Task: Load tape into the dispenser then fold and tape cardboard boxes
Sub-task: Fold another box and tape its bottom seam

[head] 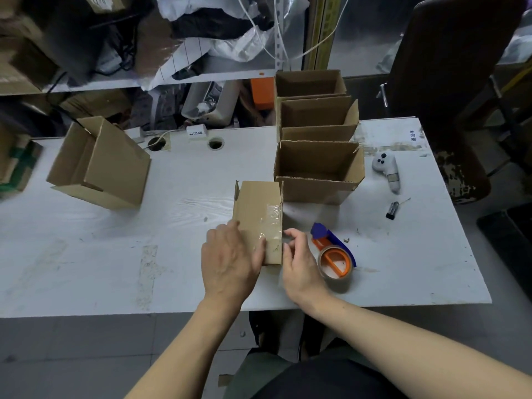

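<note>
Both hands smooth tape onto a box (257, 220): left hand (230, 260) flat, right hand (299, 260) pinching its edge; next, likely flipping it.

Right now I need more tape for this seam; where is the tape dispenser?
In the head view the tape dispenser lies on the white table, just right of your right hand, beside the box being taped.

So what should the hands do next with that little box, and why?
Probably smooth the tape end down over the near edge. The small box already has clear tape along its top, the left hand lies flat on it, and the right hand fingers sit at its near right corner. The tape dispenser lies on the table, so taping looks finished.
</note>
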Demonstrator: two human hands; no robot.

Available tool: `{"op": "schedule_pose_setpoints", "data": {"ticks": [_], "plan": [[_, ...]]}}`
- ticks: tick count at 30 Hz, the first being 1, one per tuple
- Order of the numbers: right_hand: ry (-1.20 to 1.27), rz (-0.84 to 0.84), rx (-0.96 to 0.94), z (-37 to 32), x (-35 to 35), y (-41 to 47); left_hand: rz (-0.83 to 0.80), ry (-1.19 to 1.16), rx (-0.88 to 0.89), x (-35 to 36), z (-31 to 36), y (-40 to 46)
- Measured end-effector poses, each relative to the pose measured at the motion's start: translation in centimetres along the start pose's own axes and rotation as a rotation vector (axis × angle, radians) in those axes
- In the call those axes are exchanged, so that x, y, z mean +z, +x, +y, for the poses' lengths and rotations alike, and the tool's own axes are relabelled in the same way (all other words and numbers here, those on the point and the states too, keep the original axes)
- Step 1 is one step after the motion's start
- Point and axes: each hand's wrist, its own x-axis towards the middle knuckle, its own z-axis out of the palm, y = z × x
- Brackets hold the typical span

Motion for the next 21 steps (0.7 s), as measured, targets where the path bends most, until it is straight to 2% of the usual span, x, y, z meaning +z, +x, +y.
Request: {"op": "schedule_pose_setpoints", "data": {"ticks": [4, 6, 8, 10, 12, 18, 20, 21], "plan": [[-0.125, -0.160, 0.188, 2.1, -0.9, 1.0, -0.172, -0.113, -0.177, -0.2, -0.1, -0.2], [-0.139, -0.124, 0.214, 2.6, -1.8, 1.0, -0.283, -0.240, -0.269, -0.3, 0.1, -0.3], [-0.052, -0.075, 0.179, 2.2, -2.8, 0.5, -0.323, -0.321, -0.343, -0.5, 0.4, -0.3], [0.061, -0.121, 0.123, 1.4, -3.5, 0.2, -0.344, -0.353, -0.391, -0.6, 1.1, 0.0], [0.076, -0.264, 0.084, 0.4, -3.8, 0.5, -0.350, -0.363, -0.443, -0.6, 1.7, 0.4], [-0.304, -0.590, 0.074, -1.1, -4.3, 3.3, -0.331, -0.414, -0.418, -0.6, 2.0, 0.3], [-0.327, -0.664, 0.079, -1.5, -5.0, 3.8, -0.314, -0.423, -0.403, -0.6, 2.0, 0.3], [-0.253, -0.685, 0.123, -1.7, -5.4, 4.1, -0.309, -0.430, -0.401, -0.6, 2.0, 0.4]]}}
